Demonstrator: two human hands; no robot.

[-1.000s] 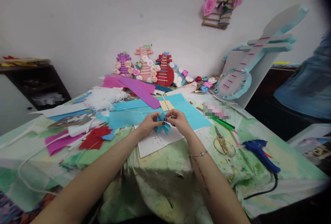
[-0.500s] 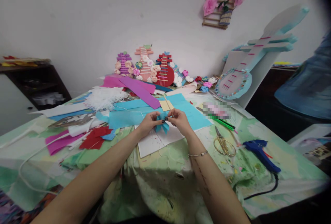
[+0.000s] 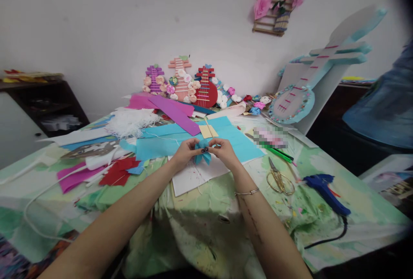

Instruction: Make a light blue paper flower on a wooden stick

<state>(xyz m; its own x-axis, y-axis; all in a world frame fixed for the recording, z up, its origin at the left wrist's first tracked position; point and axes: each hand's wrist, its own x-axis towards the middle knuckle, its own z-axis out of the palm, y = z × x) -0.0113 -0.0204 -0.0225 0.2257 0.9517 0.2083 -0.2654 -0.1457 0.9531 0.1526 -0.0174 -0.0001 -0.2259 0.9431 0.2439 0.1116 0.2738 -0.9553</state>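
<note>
Between my two hands is a small blue paper flower [image 3: 202, 157] with pointed petals, partly hidden by my fingers. My left hand [image 3: 186, 153] pinches it from the left, and my right hand [image 3: 222, 152] pinches its right side, the thumbs close together at its middle. It is held above a white sheet [image 3: 187, 181] and a large piece of light blue paper [image 3: 248, 148]. Just beyond my fingers lies a pale yellow card [image 3: 206, 131] with a thin stick [image 3: 209, 127] across it.
Gold-handled scissors [image 3: 280, 182], a blue glue gun [image 3: 327, 193] and a green pen [image 3: 280, 154] lie to the right. Red paper pieces [image 3: 118, 172] and white shredded paper [image 3: 132, 121] are on the left. Decorated paper instruments [image 3: 204, 90] stand by the wall.
My right fingers have shifted slightly on the blue flower, and their thumb has come closer to the left one. Everything else stays in place.
</note>
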